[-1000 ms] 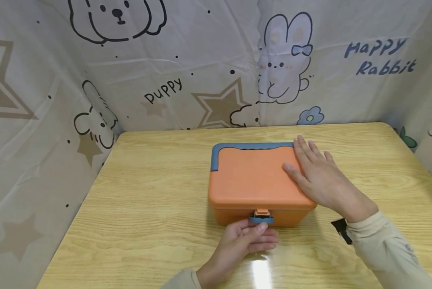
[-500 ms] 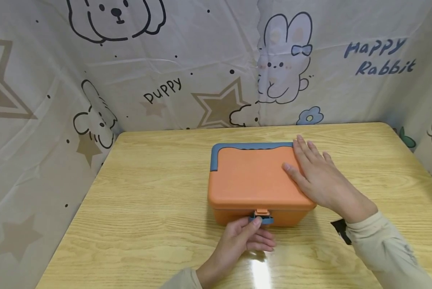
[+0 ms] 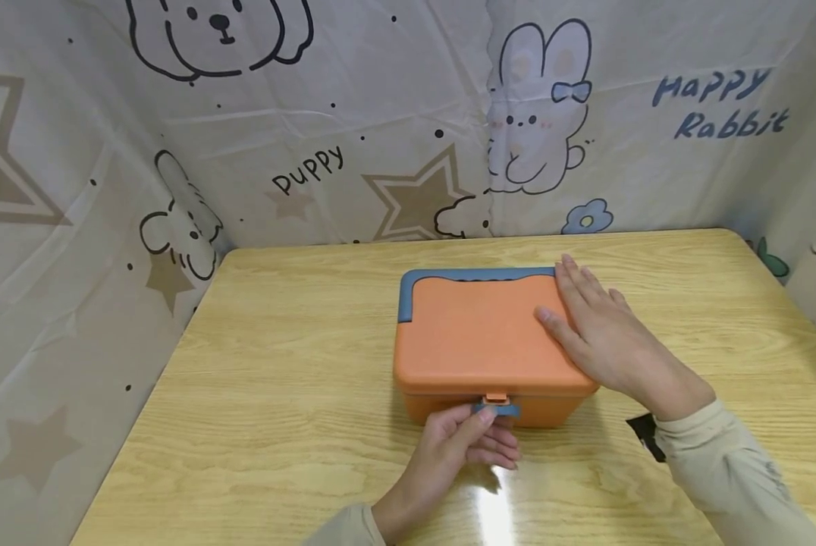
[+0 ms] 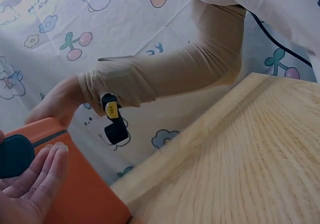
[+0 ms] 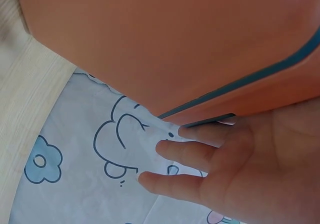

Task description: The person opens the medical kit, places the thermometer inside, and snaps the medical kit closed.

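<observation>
An orange box (image 3: 483,334) with a lowered blue handle (image 3: 483,274) along its lid's back and left edges stands on the wooden table. At the middle of its front, my left hand (image 3: 452,451) pinches the blue latch (image 3: 509,410), thumb on top and index finger beneath. The other fingers extend below it. In the left wrist view the latch (image 4: 15,156) looks like a rounded dark-blue tab beside the fingers (image 4: 45,176). My right hand (image 3: 602,341) rests with straight fingers over the lid's right edge. The right wrist view has its fingers (image 5: 185,154) along the box's side.
The wooden table (image 3: 278,364) reaches back to a patterned cloth (image 3: 353,114) hung behind and at both sides. A small black piece (image 3: 647,436) shows beside the right sleeve. A wrist camera (image 4: 114,119) is strapped to the right forearm.
My left thumb has shifted left and up onto the latch, and the latch now sits slightly higher and flatter. My right hand and the box have stayed in place.
</observation>
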Tool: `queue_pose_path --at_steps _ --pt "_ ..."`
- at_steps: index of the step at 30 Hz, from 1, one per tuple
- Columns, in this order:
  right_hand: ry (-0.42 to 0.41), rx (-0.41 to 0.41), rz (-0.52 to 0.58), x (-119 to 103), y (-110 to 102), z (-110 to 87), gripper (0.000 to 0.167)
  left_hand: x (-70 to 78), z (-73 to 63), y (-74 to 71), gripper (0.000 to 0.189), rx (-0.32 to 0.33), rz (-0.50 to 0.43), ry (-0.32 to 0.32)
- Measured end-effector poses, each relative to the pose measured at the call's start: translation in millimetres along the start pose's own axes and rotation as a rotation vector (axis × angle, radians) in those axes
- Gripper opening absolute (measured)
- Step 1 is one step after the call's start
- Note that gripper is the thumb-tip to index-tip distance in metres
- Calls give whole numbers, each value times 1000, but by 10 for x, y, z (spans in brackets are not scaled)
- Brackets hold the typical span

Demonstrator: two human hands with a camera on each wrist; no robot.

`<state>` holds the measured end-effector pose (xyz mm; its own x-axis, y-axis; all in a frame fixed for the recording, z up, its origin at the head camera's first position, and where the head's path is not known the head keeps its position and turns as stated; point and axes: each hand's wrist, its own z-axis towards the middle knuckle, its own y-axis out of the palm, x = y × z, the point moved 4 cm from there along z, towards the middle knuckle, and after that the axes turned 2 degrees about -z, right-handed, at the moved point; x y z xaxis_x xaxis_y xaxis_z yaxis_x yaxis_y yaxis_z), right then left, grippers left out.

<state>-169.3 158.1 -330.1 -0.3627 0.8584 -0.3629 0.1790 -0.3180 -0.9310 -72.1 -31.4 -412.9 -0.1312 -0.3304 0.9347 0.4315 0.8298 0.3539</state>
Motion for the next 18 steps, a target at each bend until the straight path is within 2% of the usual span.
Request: queue_pose_path --at_steps 5,13,18 --pt "-6 9 14 6 -5 5 76 36 39 3 49 13 1 -13" --pt "-22 20 15 2 -19 11 74 37 63 18 54 15 -80 -32" --pt "-26 10 18 11 -1 -2 74 30 57 40 57 51 -164 -94"
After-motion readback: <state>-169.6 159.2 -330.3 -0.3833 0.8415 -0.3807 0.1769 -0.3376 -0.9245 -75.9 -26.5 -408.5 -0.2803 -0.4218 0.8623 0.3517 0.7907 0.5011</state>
